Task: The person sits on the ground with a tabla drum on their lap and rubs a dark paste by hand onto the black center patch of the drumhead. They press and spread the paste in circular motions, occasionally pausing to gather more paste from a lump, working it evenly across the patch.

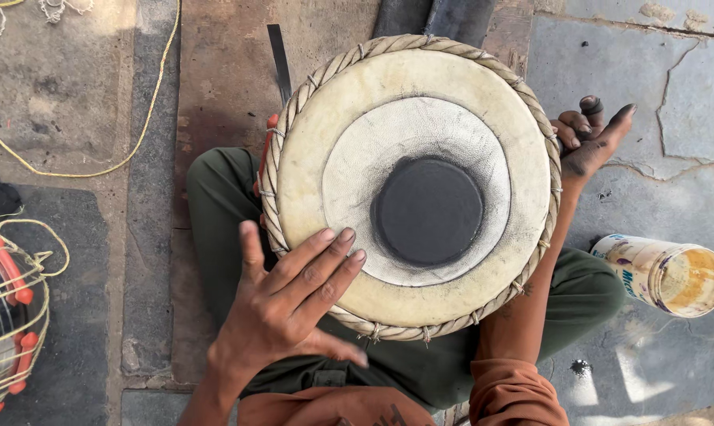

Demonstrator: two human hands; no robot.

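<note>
On the person's lap, a hand drum [410,186] stands with its pale skin head turned up toward the camera, and both hands are at its rim. The left hand [287,304] lies flat on the near-left edge of the head, fingers stretched and spread over the skin, thumb up beside the rim; its grip is released, pressing rather than holding. The right hand [587,140] reaches round the far-right side of the drum, its blackened fingers curled loosely at the braided rope hoop [548,134]; whether that grip is clenched on anything behind the drum I cannot tell, since the shell hides the palm.

At the centre of the drum head sits a round black patch [428,211], ringed by a grey, smudged inner skin. I judge the drum is being steadied and turned while the patch is worked on; any further handling would call for the left palm to keep the head level and the right hand to stay clear of the dark centre.

Right of the drum, a plastic jar [663,273] lies on its side on the stone floor [688,71], mouth open, yellowish inside. Left of the drum, well apart, another drum with red pegs and cord [8,315] rests at the frame's edge, and yellow cord [73,170] trails over the floor beyond it. Behind the drum a thin dark metal strip [279,59] lies on the floor.
</note>
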